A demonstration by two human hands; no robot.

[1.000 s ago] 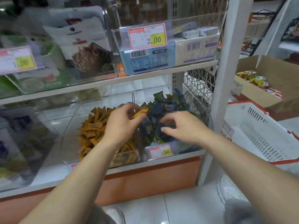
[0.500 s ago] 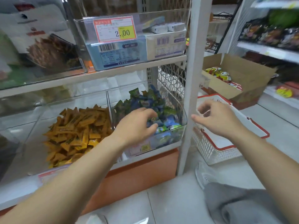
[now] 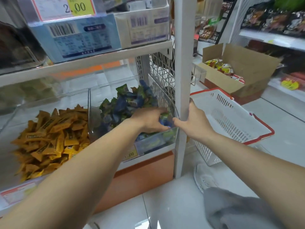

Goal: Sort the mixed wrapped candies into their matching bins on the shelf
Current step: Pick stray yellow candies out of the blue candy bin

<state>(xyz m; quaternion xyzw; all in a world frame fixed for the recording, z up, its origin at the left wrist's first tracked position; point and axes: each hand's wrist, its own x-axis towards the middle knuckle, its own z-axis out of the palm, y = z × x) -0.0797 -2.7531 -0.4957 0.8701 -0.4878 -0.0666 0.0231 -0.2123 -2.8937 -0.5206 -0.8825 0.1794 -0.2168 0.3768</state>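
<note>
Here, candies (image 3: 128, 103) pointing anyhow, right hand (image 3: 196, 123) gripping post (image 3: 183, 63)

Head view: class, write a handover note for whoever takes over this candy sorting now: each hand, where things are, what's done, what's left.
Left hand: in the right bin, fingers curled among blue-green candies; grip unclear.
Right hand: grips the white shelf post.
Orange candies: in the left bin.
Done: no strays visible in either pile.
Left: probably check deeper in the blue-green pile.

Left grip (image 3: 149, 120) pinches candies (image 3: 125, 104); right grip (image 3: 194, 123) clasps post (image 3: 183, 63).
</note>
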